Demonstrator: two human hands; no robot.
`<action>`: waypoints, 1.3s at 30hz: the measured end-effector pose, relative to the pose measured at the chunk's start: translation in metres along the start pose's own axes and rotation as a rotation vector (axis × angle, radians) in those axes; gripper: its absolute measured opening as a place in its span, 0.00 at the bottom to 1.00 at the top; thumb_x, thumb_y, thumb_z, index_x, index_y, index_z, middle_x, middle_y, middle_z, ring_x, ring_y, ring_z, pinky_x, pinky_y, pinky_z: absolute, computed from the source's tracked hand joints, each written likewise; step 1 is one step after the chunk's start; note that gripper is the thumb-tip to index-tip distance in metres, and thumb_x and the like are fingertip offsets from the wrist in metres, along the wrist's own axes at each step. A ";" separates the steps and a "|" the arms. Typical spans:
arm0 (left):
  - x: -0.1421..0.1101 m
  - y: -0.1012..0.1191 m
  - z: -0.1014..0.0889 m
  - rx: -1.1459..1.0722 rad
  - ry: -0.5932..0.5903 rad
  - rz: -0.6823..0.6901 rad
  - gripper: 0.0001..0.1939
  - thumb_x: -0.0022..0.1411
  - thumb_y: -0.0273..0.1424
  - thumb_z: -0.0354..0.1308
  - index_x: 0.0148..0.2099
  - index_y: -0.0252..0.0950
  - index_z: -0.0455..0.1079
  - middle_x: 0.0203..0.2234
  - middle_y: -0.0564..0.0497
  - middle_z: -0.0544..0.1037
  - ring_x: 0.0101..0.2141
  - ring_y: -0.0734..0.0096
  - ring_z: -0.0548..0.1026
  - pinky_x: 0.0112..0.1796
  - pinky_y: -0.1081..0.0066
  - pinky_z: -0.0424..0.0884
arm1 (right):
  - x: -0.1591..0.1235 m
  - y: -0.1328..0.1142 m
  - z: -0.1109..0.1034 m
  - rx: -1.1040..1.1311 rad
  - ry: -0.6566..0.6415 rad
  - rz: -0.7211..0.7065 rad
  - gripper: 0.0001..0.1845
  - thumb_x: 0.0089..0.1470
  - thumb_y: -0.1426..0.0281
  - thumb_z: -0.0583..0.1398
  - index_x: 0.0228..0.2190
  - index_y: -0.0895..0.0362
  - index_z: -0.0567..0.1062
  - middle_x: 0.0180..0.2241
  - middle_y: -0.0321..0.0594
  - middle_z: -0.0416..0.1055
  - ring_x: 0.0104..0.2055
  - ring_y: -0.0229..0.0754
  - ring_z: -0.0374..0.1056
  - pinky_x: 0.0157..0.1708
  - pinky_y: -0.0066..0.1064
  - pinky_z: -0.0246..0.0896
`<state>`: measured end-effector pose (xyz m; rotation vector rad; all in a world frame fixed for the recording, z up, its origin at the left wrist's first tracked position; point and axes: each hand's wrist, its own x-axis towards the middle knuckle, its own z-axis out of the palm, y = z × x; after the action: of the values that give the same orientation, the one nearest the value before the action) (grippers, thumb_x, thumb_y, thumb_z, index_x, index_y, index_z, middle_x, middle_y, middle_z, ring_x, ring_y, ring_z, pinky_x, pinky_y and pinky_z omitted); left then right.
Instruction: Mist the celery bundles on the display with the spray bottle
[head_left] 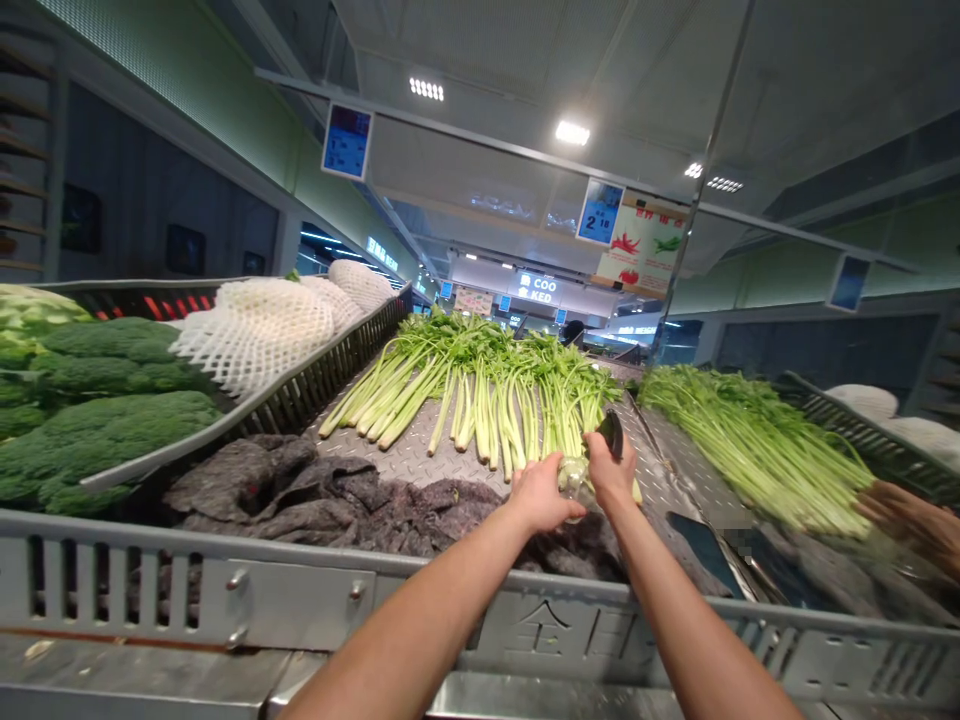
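Observation:
Celery stalks (465, 410) lie spread in a row on a metal-patterned tray, leaves away from me, cut ends toward me. At their right front, my left hand (536, 495) closes on a pale green, shiny bunched end (574, 475), seemingly celery; whether clear plastic covers it I cannot make out. Touching its other side is my right hand (613, 475), fingers bent round a black object (613, 433) with a rounded end. What kind of object it is does not show. Dark grey damp cloth (360, 500) lies crumpled below the stalks.
Broccoli (127, 410) and produce in white foam nets (259, 330) fill the left side, behind a black slatted divider (337, 355). A grey crate edge (300, 590) runs across the front. On the right a mirror (750, 450) reflects celery and a hand. Price signs (600, 210) hang overhead.

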<state>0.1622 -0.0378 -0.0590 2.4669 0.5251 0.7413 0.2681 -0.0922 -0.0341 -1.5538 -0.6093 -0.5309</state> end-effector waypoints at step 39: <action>-0.073 -0.034 -0.081 0.072 0.208 -0.055 0.39 0.36 0.45 0.61 0.51 0.37 0.57 0.39 0.47 0.72 0.41 0.57 0.69 0.41 0.61 0.62 | -0.058 -0.090 0.040 0.096 -0.314 -0.155 0.10 0.40 0.64 0.52 0.23 0.57 0.67 0.20 0.35 0.64 0.23 0.39 0.59 0.24 0.28 0.50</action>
<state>0.0507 -0.0172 -0.0489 2.4431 0.7049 0.9786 0.1640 -0.0533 -0.0077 -1.5176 -0.9866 -0.3687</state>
